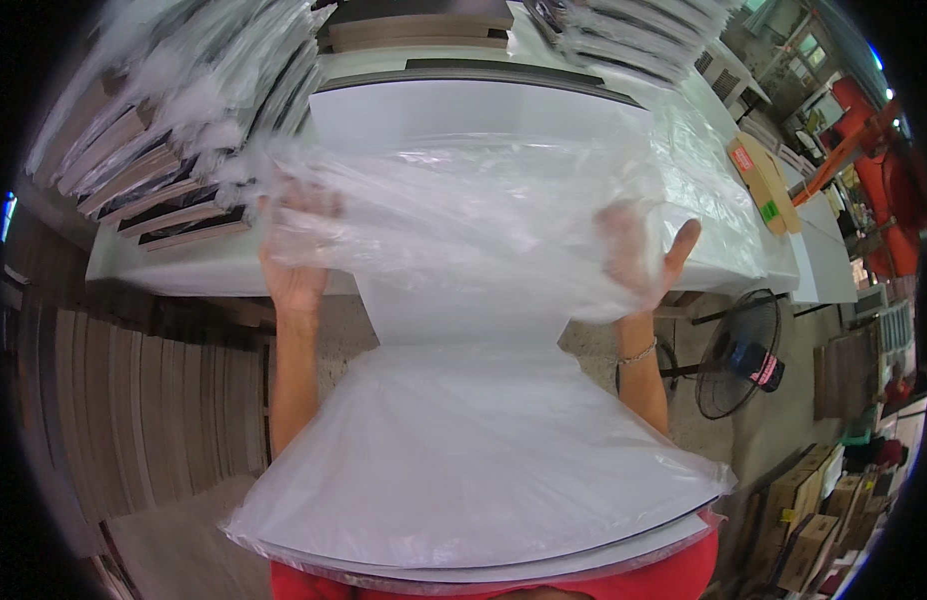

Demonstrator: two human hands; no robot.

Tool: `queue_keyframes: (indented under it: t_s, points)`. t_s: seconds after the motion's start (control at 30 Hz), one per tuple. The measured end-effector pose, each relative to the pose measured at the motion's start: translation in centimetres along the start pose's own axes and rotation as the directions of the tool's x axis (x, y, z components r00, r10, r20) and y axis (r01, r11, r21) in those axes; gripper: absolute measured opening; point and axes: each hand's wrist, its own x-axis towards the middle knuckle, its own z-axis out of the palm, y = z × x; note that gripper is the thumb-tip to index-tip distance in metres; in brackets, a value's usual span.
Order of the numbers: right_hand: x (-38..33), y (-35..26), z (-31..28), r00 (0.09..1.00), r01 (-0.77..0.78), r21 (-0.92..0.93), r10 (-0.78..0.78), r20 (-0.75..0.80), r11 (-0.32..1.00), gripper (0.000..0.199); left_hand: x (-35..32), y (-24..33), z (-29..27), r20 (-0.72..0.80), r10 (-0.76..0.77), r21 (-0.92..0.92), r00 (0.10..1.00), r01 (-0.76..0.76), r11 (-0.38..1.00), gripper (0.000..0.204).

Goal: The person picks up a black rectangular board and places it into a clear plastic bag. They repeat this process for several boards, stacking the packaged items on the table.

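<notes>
Clear crinkled plastic bag [464, 230] veils the left hand [296, 250] and right hand [639, 255]; stacked bagged panels [184, 110] upper left are motion-blurred.

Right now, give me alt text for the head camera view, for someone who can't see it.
Two bare hands, left hand and right hand, pull a clear plastic bag over a white flat panel. Bagged panels are stacked on the white table; a floor fan stands at right.

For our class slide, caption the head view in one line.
Left hand and right hand pull a clear plastic bag over a white panel.
</notes>
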Motion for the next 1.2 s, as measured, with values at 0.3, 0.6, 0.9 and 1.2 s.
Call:
queue_keyframes:
  t_s: [0.3,0.6,0.9,1.2]
  points:
    - [2.4,0.0,5.7,0.979,0.152,-0.143,-0.13,0.155,0.978,0.084,0.7,1.7,-3.7,0.628,-0.697,0.214,0.347,0.784,0.583,0.039]
    - [-4.2,-1.7,-2.4,0.972,-0.135,-0.34,0.058,-0.229,0.931,0.078,0.6,7.0,-6.8,0.147,-0.529,0.404,0.836,0.438,0.803,0.046]
    - [-6.4,-2.9,2.8,0.963,-0.193,-0.75,-0.025,-0.269,0.633,0.049,-1.0,13.0,-10.8,0.17,-0.612,0.832,0.773,0.22,0.509,0.062]
    - [2.4,-5.1,2.0,0.796,-0.317,-0.918,-0.459,-0.395,0.239,0.024,7.1,8.7,-1.7,0.2,0.108,0.96,0.974,-0.216,0.177,0.035]
